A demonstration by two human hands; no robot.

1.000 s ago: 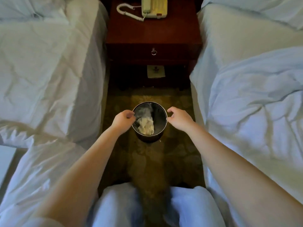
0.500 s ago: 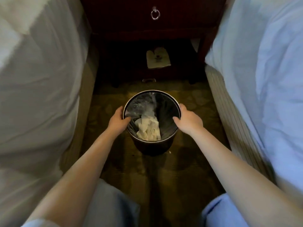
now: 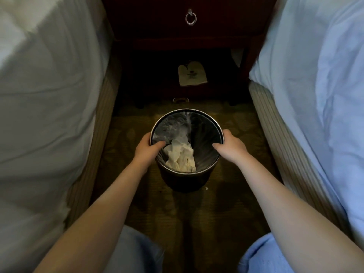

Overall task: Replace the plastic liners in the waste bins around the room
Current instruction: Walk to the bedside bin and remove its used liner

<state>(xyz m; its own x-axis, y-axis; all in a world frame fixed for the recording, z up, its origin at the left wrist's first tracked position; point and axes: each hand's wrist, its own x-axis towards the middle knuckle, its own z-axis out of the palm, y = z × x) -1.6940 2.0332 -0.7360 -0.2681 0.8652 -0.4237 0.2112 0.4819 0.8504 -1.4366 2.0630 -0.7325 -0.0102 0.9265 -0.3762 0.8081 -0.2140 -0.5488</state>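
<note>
A small round dark waste bin (image 3: 183, 179) with a metal rim stands on the carpet between two beds. A clear plastic liner (image 3: 173, 125) lines its inside, and crumpled white paper (image 3: 181, 156) lies in it. My left hand (image 3: 148, 149) grips the bin's left rim, thumb inside against the liner, fingers outside. My right hand (image 3: 229, 147) grips the right rim the same way.
A bed with white sheets (image 3: 45, 95) flanks the left, another bed (image 3: 319, 85) the right. A dark red nightstand (image 3: 189, 32) with a ring pull stands behind the bin, a pale bag (image 3: 192, 75) on its lower shelf. Patterned carpet (image 3: 177, 213) lies under me, my knees at the bottom.
I have come closer and lower to the bin. Both hands went from hovering beside the rim to gripping it, thumbs hooked inside.
</note>
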